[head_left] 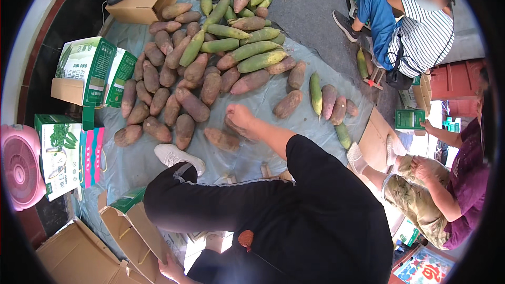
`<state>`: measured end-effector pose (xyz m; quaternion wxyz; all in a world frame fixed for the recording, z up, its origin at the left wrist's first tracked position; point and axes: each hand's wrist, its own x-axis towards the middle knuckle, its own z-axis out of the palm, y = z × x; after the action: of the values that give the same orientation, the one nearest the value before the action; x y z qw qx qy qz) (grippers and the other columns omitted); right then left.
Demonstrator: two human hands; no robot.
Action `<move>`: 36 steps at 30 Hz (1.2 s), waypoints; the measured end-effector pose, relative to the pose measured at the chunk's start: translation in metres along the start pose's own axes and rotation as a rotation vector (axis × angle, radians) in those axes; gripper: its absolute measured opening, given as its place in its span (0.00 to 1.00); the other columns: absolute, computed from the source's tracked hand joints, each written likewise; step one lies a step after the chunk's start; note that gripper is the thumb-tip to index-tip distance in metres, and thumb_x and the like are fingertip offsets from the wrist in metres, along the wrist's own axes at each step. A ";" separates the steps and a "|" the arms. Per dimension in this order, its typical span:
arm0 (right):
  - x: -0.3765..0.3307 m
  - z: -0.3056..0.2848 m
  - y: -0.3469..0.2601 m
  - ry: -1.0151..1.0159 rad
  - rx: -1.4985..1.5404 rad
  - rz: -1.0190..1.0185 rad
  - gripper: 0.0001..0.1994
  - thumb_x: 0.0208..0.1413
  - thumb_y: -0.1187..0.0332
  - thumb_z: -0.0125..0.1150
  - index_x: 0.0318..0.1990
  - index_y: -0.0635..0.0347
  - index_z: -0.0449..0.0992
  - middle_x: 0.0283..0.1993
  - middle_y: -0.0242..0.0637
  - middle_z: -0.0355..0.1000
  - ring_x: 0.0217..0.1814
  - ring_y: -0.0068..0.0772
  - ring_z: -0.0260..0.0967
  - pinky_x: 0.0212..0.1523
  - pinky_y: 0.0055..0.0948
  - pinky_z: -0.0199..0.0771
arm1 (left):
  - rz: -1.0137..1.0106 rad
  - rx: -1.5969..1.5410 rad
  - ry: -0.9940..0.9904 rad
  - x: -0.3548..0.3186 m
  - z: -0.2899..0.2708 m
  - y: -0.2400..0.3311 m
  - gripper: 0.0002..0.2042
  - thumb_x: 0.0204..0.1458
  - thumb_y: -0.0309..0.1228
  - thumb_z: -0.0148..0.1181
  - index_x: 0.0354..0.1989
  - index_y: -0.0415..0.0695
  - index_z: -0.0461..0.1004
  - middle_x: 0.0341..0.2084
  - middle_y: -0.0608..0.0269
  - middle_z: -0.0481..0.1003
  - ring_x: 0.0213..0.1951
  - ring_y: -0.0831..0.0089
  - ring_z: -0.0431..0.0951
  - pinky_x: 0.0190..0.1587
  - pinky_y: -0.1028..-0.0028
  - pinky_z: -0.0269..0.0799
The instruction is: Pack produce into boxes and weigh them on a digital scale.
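One brown root lies flat just left of right hand, w/ fingers curled on another; left hand grips cardboard box edge down low.

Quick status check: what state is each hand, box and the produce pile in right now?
right hand: closed on a brown root at the pile's edge
left hand: gripping an open cardboard box
produce pile: loose on the plastic sheet
green printed boxes: flaps open
pink fan: lying beside the boxes
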<state>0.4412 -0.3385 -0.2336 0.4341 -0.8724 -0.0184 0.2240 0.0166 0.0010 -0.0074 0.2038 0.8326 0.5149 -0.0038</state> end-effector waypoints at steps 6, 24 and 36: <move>0.037 -0.030 -0.028 0.160 -0.167 -0.103 0.06 0.48 0.70 0.56 0.34 0.57 0.76 0.33 0.45 0.74 0.39 0.50 0.71 0.40 0.43 0.70 | 0.029 0.000 -0.013 0.005 -0.001 -0.024 0.17 0.45 0.24 0.57 0.44 0.28 0.72 0.36 0.43 0.76 0.37 0.56 0.77 0.44 0.64 0.70; 0.026 -0.013 -0.035 0.074 -0.064 -0.031 0.06 0.48 0.70 0.57 0.33 0.57 0.75 0.33 0.46 0.74 0.39 0.49 0.72 0.41 0.42 0.71 | -0.039 0.173 -0.042 0.001 -0.009 0.024 0.20 0.46 0.35 0.63 0.42 0.30 0.74 0.36 0.39 0.76 0.38 0.51 0.78 0.44 0.62 0.73; -0.021 0.034 -0.032 -0.095 -0.019 -0.021 0.07 0.48 0.70 0.55 0.35 0.57 0.75 0.34 0.46 0.74 0.40 0.49 0.71 0.41 0.42 0.70 | 0.020 0.003 -0.003 0.003 0.000 -0.013 0.18 0.45 0.25 0.57 0.44 0.27 0.71 0.37 0.41 0.76 0.37 0.53 0.76 0.44 0.62 0.70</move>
<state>0.4137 -0.2980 -0.2186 0.4268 -0.8646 -0.0506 0.2604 0.0070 0.0087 -0.0128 0.2033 0.8381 0.5061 -0.0037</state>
